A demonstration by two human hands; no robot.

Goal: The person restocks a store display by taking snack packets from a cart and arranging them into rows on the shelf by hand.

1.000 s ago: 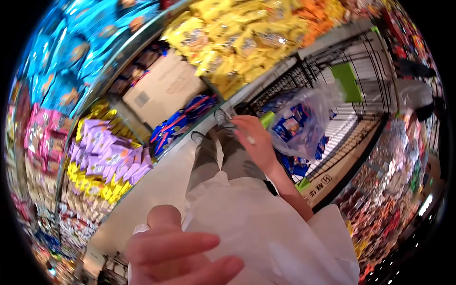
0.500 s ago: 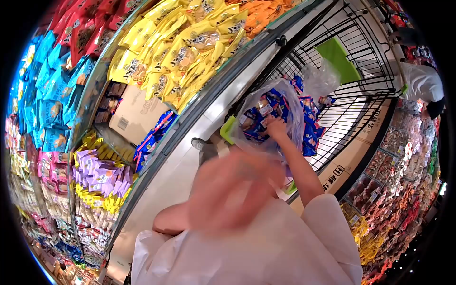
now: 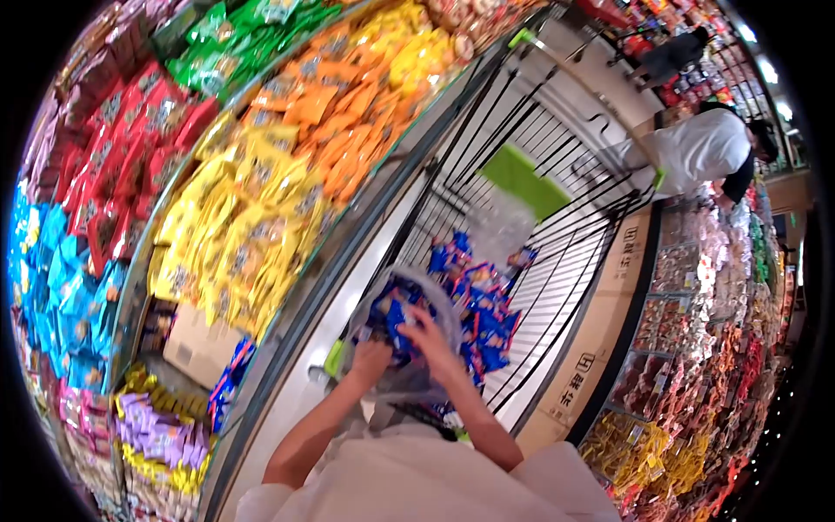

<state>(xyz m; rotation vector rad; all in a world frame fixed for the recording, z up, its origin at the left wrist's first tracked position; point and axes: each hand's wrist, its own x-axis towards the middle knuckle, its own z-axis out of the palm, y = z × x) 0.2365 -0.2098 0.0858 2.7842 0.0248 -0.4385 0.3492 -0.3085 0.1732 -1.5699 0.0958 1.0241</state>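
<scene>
A clear plastic bag (image 3: 445,306) with blue snack packets inside hangs at the near end of a black wire shopping cart (image 3: 557,300). My left hand (image 3: 371,358) is closed at the bag's left side, on its rim as far as can be seen. Inside the bag's mouth, my right hand (image 3: 426,337) has its fingers curled on a blue packet (image 3: 396,315). More blue packets (image 3: 487,326) lie loose in the cart beyond the bag. A crumpled clear bag (image 3: 502,224) rests near the cart's green panel (image 3: 524,181).
Bins of yellow (image 3: 239,230), orange (image 3: 348,130), red and blue snack packs run along the left. Cardboard boxes (image 3: 570,383) line the right, below shelves of packaged goods (image 3: 670,348). A person in a white top (image 3: 700,152) bends at the upper right; another person stands farther back.
My left hand has moved from in front of my body forward to the bag. The view has shifted, showing more bins and both people. My right hand stays at the packets.
</scene>
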